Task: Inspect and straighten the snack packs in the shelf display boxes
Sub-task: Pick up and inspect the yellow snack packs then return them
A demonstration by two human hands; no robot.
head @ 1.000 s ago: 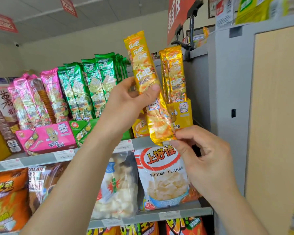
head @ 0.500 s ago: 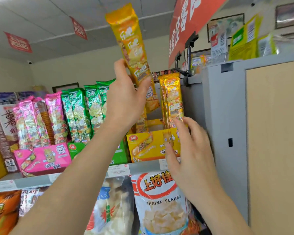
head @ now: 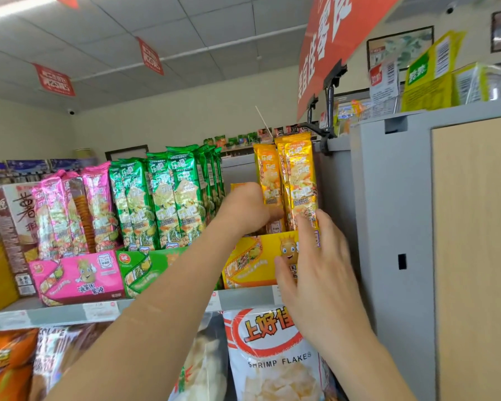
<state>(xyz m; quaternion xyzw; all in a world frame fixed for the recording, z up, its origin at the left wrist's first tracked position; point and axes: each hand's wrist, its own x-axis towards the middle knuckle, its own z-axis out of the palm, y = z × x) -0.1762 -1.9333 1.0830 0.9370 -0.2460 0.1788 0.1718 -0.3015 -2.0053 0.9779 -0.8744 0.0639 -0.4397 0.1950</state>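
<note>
I found the yellow pack (head: 268,175), raised a moment earlier, reseated in the yellow display box (head: 252,261) at the shelf's (head: 243,298) right end; left hand (head: 243,209) fingers gripped it, right hand (head: 315,273) fingers lay straight, steadying the neighbouring packs (head: 300,180)

I see bright ceiling light (head: 9,8) up-left of the left hand (head: 245,206), glare on yellow packs (head: 300,180) beside it, edges bowed.

Left arm (head: 156,314): stretched up and far, bare. My left hand (head: 248,208): curled, thumb across a yellow pack (head: 267,172). Right arm (head: 368,363): raised at right. My right hand (head: 315,273): fingers straight, spread, pointing up.
</note>
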